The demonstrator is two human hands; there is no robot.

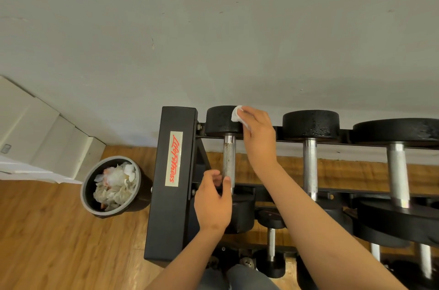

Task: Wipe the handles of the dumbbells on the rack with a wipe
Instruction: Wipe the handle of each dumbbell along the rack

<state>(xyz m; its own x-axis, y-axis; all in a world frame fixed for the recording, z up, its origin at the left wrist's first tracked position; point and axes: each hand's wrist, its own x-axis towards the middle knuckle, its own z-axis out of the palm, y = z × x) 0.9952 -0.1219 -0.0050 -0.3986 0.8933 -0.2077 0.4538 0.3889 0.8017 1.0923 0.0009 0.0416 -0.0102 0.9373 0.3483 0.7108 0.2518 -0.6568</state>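
Bin (83, 194) on the floor, far left, heaped with crumpled used wipes; handy for discards. Rack (171, 183) end post next. Left hand (212, 204) pinches the near end of the first dumbbell's handle (229, 161) between thumb and fingers, probably to stop it rolling. Right hand (257, 137) grasps the bunched white wipe (237, 115), pressed against that dumbbell's far head (218, 121), just above the handle; seemingly placed to draw down it. Further right, two more dumbbells (310, 166), untouched.
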